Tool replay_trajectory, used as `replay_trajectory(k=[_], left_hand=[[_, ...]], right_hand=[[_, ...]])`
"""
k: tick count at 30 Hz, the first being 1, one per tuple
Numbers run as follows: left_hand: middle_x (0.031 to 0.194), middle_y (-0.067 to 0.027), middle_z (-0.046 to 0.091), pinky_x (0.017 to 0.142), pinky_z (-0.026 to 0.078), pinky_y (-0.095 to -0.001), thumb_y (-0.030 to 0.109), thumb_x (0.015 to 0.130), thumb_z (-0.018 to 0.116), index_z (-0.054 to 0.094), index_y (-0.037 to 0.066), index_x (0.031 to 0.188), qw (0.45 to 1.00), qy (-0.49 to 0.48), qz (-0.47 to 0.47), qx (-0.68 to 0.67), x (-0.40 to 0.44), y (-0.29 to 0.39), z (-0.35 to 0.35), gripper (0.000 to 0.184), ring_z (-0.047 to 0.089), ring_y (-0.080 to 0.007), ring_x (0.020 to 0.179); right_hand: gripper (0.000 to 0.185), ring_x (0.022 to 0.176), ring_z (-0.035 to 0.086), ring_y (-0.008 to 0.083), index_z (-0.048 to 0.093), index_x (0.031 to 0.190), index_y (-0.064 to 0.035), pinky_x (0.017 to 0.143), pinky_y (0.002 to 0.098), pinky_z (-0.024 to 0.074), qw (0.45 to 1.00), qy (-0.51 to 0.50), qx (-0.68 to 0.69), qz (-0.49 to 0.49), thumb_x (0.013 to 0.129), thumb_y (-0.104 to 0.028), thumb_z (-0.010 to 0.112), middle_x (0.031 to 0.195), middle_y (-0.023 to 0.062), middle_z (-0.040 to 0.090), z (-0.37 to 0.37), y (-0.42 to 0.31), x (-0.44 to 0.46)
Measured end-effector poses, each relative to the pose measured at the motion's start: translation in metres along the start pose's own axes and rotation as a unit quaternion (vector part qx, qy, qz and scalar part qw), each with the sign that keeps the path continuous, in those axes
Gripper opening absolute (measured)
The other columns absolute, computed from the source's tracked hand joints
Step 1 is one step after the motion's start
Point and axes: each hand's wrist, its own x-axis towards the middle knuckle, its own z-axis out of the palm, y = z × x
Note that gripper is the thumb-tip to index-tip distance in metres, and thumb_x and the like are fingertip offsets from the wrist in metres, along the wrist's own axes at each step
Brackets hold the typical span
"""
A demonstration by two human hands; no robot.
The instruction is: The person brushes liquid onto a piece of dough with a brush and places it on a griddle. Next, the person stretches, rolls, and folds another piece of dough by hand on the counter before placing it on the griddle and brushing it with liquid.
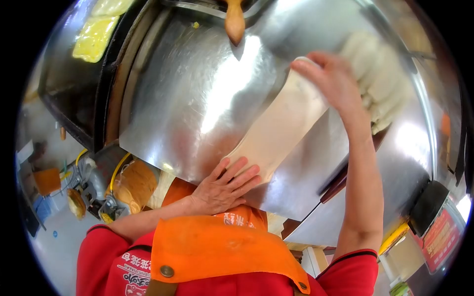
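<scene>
A long, flat sheet of dough (279,130) stretches slantwise over the steel worktop (182,84). My left hand (224,185) lies on its near end, fingers spread and flat. At the far end my right hand (335,79) grips the dough's edge, with the thumb side over it; slight blur covers the fingers. Just beyond the right hand sits a heap of pale dough pieces (377,74), blurred at its upper part. A dark-handled tool (335,185), perhaps a knife, rests on the worktop to the right of the sheet.
A wooden handle (234,22) points toward me at the worktop's back. Up on the left, yellow flat pieces (96,38) lie on a dark griddle (74,79). A gas cylinder with a yellow hose (116,172) stands below left. A red sign (442,234) is at lower right.
</scene>
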Motion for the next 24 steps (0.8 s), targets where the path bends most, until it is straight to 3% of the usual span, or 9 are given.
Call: replay_trajectory(k=[2, 8, 11, 14, 20, 24], left_hand=[[0.158, -0.0044, 0.026, 0.120, 0.009, -0.0517, 0.049, 0.082, 0.064, 0.034, 0.017, 0.150, 1.000, 0.007, -0.004, -0.002, -0.001, 0.001, 0.000, 0.081, 0.020, -0.0309, 0.146], [0.156, -0.0047, 0.029, 0.120, 0.014, -0.0496, 0.046, 0.080, 0.066, 0.037, 0.016, 0.148, 1.000, 0.026, -0.004, 0.012, 0.001, 0.002, -0.001, 0.080, 0.023, -0.0297, 0.145], [0.154, -0.0047, 0.032, 0.118, 0.020, -0.0489, 0.042, 0.078, 0.069, 0.042, 0.015, 0.145, 0.999, 0.047, 0.001, 0.006, 0.002, 0.002, -0.009, 0.077, 0.028, -0.0286, 0.143], [0.151, -0.0050, 0.036, 0.116, 0.025, -0.0487, 0.037, 0.076, 0.071, 0.048, 0.013, 0.140, 0.998, 0.060, 0.009, -0.013, 0.004, 0.000, -0.017, 0.072, 0.033, -0.0276, 0.139], [0.144, -0.0093, 0.045, 0.112, 0.030, -0.0506, 0.025, 0.073, 0.073, 0.053, 0.011, 0.134, 0.996, 0.078, 0.010, -0.051, 0.013, -0.010, -0.032, 0.066, 0.043, -0.0292, 0.131], [0.142, -0.0134, 0.046, 0.109, 0.032, -0.0506, 0.014, 0.074, 0.071, 0.051, 0.007, 0.135, 0.985, 0.129, -0.033, -0.105, 0.036, -0.035, -0.039, 0.065, 0.045, -0.0316, 0.129]], right_hand=[[0.034, 0.062, 0.060, 0.0159, 0.070, 0.086, 0.0000, 0.062, 0.0315, 0.0484, 0.999, -0.020, 0.021, 0.027, 0.081, -0.034, 0.070, 0.070, 0.0105, 0.066, -0.003, 0.003, 0.008], [0.043, 0.068, 0.065, 0.0267, 0.071, 0.089, -0.0022, 0.066, 0.0380, 0.0507, 1.000, 0.006, -0.029, -0.002, 0.081, -0.044, 0.067, 0.072, 0.0135, 0.068, 0.024, 0.014, 0.013], [0.046, 0.072, 0.065, 0.0316, 0.071, 0.093, -0.0037, 0.069, 0.0409, 0.0512, 0.989, -0.018, -0.144, -0.006, 0.080, -0.047, 0.065, 0.074, 0.0144, 0.068, 0.022, -0.001, 0.007], [0.046, 0.075, 0.066, 0.0311, 0.070, 0.095, -0.0039, 0.071, 0.0404, 0.0508, 0.990, -0.060, -0.124, 0.025, 0.081, -0.047, 0.065, 0.078, 0.0150, 0.068, 0.013, -0.011, 0.003], [0.033, 0.080, 0.064, 0.0241, 0.066, 0.108, -0.0020, 0.074, 0.0355, 0.0488, 0.994, -0.092, 0.062, -0.009, 0.084, -0.025, 0.063, 0.087, 0.0129, 0.067, -0.002, 0.024, -0.034], [0.033, 0.076, 0.058, 0.0172, 0.062, 0.113, -0.0016, 0.072, 0.0309, 0.0472, 0.986, -0.068, 0.140, 0.056, 0.082, -0.010, 0.063, 0.083, 0.0073, 0.062, -0.001, 0.027, -0.052]])
